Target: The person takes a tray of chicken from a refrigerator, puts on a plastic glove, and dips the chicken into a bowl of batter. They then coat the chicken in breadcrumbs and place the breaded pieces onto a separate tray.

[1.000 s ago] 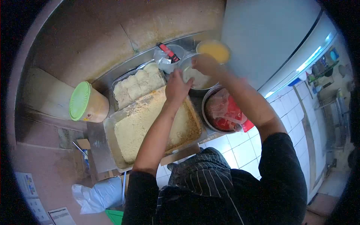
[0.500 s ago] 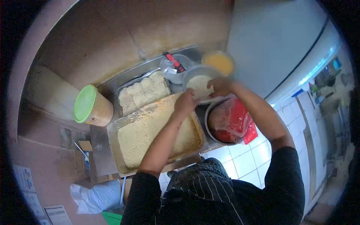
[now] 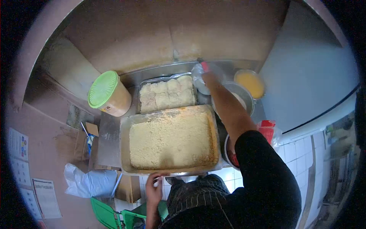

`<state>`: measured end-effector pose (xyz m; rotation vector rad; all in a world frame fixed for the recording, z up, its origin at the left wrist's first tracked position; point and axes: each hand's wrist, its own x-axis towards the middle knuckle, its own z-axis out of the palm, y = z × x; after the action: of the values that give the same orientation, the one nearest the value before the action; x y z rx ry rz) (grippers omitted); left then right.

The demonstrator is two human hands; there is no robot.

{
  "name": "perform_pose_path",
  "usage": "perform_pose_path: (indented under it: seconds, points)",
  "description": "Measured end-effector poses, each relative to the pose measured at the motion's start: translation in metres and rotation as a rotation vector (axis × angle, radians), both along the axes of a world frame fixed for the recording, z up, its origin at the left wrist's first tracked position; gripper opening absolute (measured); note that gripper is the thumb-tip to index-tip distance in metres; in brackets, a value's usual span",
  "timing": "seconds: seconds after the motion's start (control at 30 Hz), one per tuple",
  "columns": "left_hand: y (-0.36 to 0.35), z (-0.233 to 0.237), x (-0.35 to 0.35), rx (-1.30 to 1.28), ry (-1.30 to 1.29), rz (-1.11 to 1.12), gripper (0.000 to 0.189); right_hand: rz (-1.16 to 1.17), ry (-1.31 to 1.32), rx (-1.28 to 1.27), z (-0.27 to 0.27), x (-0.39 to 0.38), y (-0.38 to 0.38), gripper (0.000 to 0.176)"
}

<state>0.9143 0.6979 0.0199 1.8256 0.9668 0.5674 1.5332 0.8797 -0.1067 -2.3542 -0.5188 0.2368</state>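
My left hand (image 3: 154,191) hangs below the near edge of the large tray (image 3: 126,152), empty, with its fingers loosely curled and apart. Pale crumbly flour (image 3: 171,139) fills most of that tray. At the back, my right hand (image 3: 209,78) is closed around the lower part of a red-and-black tool (image 3: 204,66), over a clear plastic container; its fingers are partly blurred. A clear plastic bag (image 3: 198,77) lies beside the hand. My right forearm crosses a round bowl (image 3: 249,100) with pale contents.
Coated pieces (image 3: 167,93) fill a smaller tray behind the large one. A tub with a green lid (image 3: 103,89) stands at left, a bowl of yellow liquid (image 3: 249,83) at back right. A pot with red plastic (image 3: 231,154) is at right, a green bin (image 3: 103,214) below.
Both hands have left the round bowl. My left hand has moved down to the large tray's near edge; my right has reached back to the red-and-black tool. The camera view has shifted.
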Motion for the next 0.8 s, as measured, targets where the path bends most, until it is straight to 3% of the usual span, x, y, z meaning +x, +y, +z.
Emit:
perform_pose_path:
  seconds: [0.1, 0.17, 0.23, 0.3, 0.37, 0.4, 0.43, 0.47, 0.5, 0.6, 0.7, 0.8]
  points:
    - [-0.004, 0.004, -0.05, 0.03, -0.142, 0.374, 0.014, 0.354, -0.419, -0.341, 0.009, 0.011, 0.023, 0.028]
    - [0.0, 0.001, -0.066, 0.021, -0.284, 0.553, 0.013, 0.299, -0.493, -0.06, 0.06, -0.035, 0.01, 0.023]
    - [0.005, -0.006, -0.068, 0.013, -0.463, 0.67, 0.012, 0.318, -0.304, 0.356, 0.141, -0.119, -0.028, 0.021]
    - [0.019, -0.006, -0.049, -0.014, -0.48, 0.693, 0.01, 0.519, 0.044, 0.649, 0.194, -0.191, -0.057, 0.021]
    - [0.035, 0.007, -0.015, -0.001, -0.464, 0.55, 0.007, 0.804, 0.677, 0.84, 0.212, -0.243, -0.084, 0.017]
    - [0.042, 0.014, 0.003, -0.049, -0.423, 0.476, 0.018, 0.849, 0.74, 0.748, 0.214, -0.269, -0.097, 0.016]
    - [0.051, 0.023, 0.022, 0.031, -0.47, 0.341, 0.037, 0.889, 0.8, 0.654, 0.215, -0.293, -0.109, 0.015]
    - [0.061, 0.034, 0.041, 0.214, -0.306, 0.31, 0.051, 0.927, 0.855, 0.559, 0.213, -0.313, -0.117, 0.016]
    - [0.067, 0.043, 0.059, 0.294, -0.301, 0.304, 0.05, 0.917, 0.857, 0.559, 0.207, -0.33, -0.122, 0.014]
    - [0.101, 0.022, 0.067, -0.144, -0.378, -0.132, 0.038, 0.799, 0.798, 0.593, 0.186, -0.362, -0.128, 0.016]
    - [0.119, 0.007, 0.05, -0.382, -0.275, -0.257, 0.024, 0.516, 0.659, 0.609, 0.161, -0.374, -0.131, 0.024]
    - [0.123, -0.013, 0.038, -0.578, -0.541, -0.196, 0.018, 0.233, 0.677, 0.578, 0.144, -0.39, -0.137, 0.036]
